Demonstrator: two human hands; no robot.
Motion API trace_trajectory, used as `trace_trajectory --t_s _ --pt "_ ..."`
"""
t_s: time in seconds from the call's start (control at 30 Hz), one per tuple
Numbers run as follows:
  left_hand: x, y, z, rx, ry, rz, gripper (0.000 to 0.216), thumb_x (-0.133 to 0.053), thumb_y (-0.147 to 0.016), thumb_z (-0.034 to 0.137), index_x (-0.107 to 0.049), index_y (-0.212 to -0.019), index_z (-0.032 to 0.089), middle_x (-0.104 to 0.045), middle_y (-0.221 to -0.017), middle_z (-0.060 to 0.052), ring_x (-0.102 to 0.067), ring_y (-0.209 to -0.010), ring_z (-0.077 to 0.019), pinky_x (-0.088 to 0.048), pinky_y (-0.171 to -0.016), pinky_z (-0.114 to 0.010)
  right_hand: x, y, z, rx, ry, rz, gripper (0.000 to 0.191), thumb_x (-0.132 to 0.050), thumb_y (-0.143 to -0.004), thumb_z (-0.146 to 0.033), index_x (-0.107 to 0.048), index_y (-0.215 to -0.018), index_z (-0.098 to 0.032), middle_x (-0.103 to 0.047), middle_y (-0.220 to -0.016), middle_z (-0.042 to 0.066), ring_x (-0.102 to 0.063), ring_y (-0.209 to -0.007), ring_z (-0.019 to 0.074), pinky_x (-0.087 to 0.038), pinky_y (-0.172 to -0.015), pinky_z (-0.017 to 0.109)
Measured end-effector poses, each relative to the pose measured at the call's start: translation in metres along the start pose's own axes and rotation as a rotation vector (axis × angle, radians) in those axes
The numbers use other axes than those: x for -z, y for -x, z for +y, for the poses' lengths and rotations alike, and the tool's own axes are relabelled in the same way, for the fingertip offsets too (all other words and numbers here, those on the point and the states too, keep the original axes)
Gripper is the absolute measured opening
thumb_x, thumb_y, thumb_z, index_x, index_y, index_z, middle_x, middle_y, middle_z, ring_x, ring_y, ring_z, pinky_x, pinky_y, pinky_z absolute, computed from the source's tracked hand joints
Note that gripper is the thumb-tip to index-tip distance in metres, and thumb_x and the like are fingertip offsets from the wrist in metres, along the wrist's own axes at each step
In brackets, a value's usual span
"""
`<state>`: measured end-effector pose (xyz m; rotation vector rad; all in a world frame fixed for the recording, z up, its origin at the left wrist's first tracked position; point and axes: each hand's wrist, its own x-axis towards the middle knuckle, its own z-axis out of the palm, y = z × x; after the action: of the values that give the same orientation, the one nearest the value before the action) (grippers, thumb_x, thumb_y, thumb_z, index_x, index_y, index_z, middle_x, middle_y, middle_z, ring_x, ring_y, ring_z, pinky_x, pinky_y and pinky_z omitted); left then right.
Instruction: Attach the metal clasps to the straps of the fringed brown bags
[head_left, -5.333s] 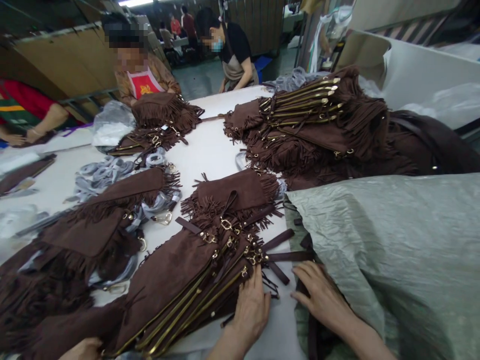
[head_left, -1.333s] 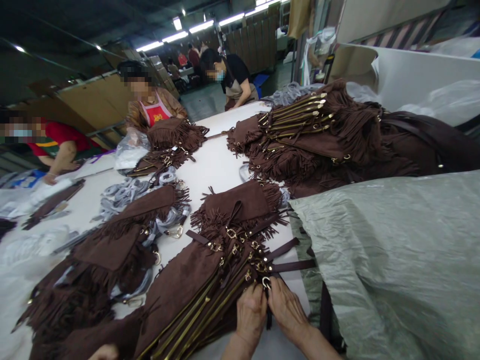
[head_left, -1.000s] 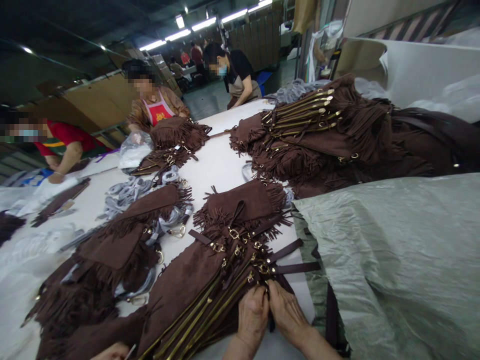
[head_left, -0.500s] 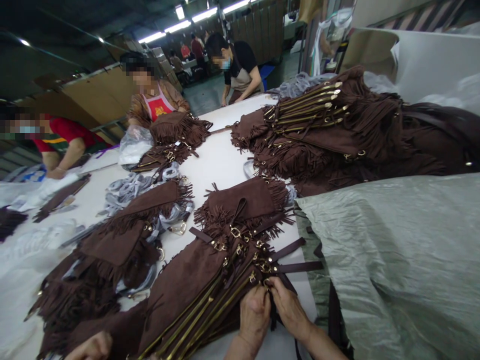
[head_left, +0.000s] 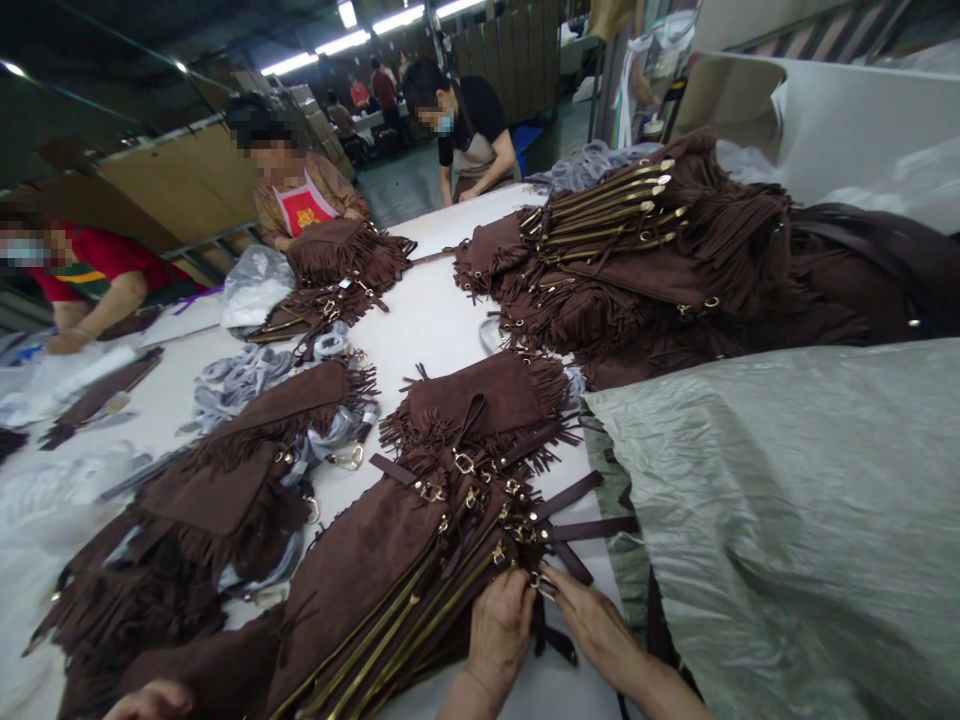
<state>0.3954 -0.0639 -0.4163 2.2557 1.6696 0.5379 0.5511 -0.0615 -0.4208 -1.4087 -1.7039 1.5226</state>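
Note:
My left hand [head_left: 501, 618] is closed at the near right corner of a stack of brown suede-like bags [head_left: 360, 575] with gold zippers. Its fingertips pinch the bag edge beside a gold ring. Close by on the right, my right hand [head_left: 589, 612] pinches a metal clasp [head_left: 541, 584], which touches or nearly touches the left fingertips. Gold swivel clips and short dark strap tabs [head_left: 589, 527] stick out from the stack just above both hands. A fringed brown bag [head_left: 480, 395] lies beyond them.
Another person's hand [head_left: 154, 700] shows at the lower left. Brown fringed pieces with grey wrapped straps [head_left: 244, 385] lie leftward. A large bag pile [head_left: 622, 290] stands at the back right, above a grey-green plastic sheet [head_left: 787, 500]. Several people work across the white table [head_left: 420, 340].
My right hand has shifted slightly right and down, and the metal clasp shows more clearly in its fingers. The view has drifted a little, moving the scene leftward.

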Motion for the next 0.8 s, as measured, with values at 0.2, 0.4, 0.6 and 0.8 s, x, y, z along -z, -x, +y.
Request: trace_trajectory --t_s 0.2,0.4,0.6,0.8 --pt "0.025 0.017 -0.01 -0.349 -0.087 0.06 0.036 -0.035 -0.083 0.008 -0.045 -0.118 0.008 -0.058 -0.111 -0.014 -0.05 -0.11 -0.0196 -0.047 -0.088 -0.03 0.021 -0.024 -0.042 -0.118 -0.197 0.002 0.011 -0.038 -0.074 -0.024 -0.048 -0.076 -0.019 -0.048 -0.055 -0.005 -0.047 -0.054 0.0113 -0.038 -0.052 0.021" --pt "0.018 0.052 -0.011 -0.654 -0.148 0.038 0.039 -0.04 -0.083 0.007 -0.044 -0.122 0.007 -0.054 -0.12 -0.011 -0.035 -0.123 -0.0218 -0.042 -0.096 -0.03 0.032 -0.056 -0.088 -0.141 -0.18 -0.093 0.005 -0.04 -0.068 -0.015 -0.044 -0.07 -0.019 -0.039 -0.044 -0.009 -0.034 -0.041 0.0068 -0.026 -0.041 0.018" --pt "0.018 0.03 -0.027 0.113 -0.041 -0.015 0.042 -0.039 -0.084 0.021 -0.042 -0.124 0.011 -0.049 -0.125 -0.014 -0.041 -0.119 -0.0252 -0.038 -0.097 -0.042 0.051 -0.073 -0.107 -0.046 0.045 -0.163 0.012 -0.044 -0.071 -0.016 -0.054 -0.075 -0.018 -0.047 -0.049 -0.006 -0.042 -0.046 0.009 -0.031 -0.047 0.02" --pt "0.039 -0.01 -0.01 0.511 0.361 -0.3 0.032 -0.04 -0.08 0.022 -0.06 -0.103 0.015 -0.063 -0.105 -0.008 -0.049 -0.111 -0.0214 -0.033 -0.1 -0.035 0.063 -0.051 -0.082 0.078 0.374 0.13 0.018 -0.043 -0.074 -0.011 -0.056 -0.086 -0.017 -0.055 -0.092 0.009 -0.046 -0.092 0.0221 -0.031 -0.08 0.035"
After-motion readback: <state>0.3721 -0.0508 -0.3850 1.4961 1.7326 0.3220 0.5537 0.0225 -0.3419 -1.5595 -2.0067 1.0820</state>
